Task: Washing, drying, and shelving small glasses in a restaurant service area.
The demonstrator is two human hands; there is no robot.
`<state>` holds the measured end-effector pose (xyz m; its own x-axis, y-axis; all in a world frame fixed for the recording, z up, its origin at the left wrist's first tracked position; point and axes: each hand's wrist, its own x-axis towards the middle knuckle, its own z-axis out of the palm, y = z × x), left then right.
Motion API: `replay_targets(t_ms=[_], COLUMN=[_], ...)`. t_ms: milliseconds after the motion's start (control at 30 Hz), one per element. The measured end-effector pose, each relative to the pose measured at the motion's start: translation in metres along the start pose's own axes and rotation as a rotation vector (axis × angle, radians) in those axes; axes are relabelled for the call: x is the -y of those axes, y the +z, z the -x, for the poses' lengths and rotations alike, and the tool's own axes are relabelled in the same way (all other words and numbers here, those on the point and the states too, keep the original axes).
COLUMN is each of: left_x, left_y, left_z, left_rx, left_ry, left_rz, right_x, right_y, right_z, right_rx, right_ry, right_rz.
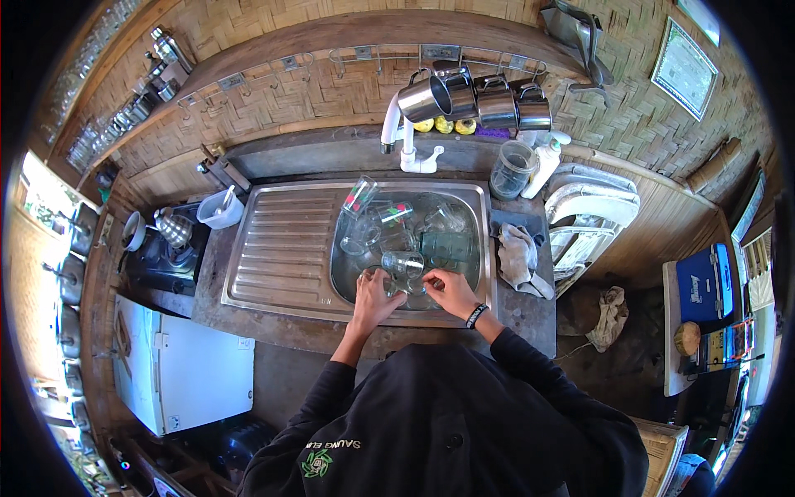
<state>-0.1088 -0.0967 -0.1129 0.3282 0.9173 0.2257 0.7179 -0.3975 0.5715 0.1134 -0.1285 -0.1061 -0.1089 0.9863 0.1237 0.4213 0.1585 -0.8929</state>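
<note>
My two hands are over the front of a steel sink basin (489, 286) filled with clear glassware. My left hand (378, 296) is curled, thumb out to the right, at the near end of a clear drinking glass (403, 264); the grip is hard to make out through the glass. My right hand (451, 292), a black band at its wrist, has its fingertips pinched together just right of that glass; what they hold cannot be made out. Behind them lie a glass with red and green marks (360, 195), a glass mug (358, 236) and a greenish, squarish container (447, 246).
A white faucet (408, 149) rises behind the basin, with steel mugs (497, 108) hanging above it. The ribbed drainboard (286, 240) lies left. At right are a grey cloth (517, 253), a clear jar (513, 168) and a white pump bottle (545, 164). A plastic tub (220, 209) stands far left.
</note>
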Motion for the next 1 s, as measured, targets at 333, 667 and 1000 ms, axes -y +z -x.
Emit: replay_targets(t_ms=[333, 667, 1000], left_x=[-0.05, -0.056, -0.039], left_y=[-0.054, -0.029, 0.003], left_z=[-0.028, -0.035, -0.049], left_rx=[0.078, 0.228, 0.23], left_ry=[-0.506, -0.325, -0.182], left_rz=[0.962, 1.082, 0.951], right_x=[0.032, 0.043, 0.037], right_y=[-0.011, -0.049, -0.052], right_z=[-0.018, -0.035, -0.038], right_rx=[-0.091, -0.038, -0.124], right_ry=[0.033, 0.097, -0.017], right_rz=[-0.27, -0.393, -0.164])
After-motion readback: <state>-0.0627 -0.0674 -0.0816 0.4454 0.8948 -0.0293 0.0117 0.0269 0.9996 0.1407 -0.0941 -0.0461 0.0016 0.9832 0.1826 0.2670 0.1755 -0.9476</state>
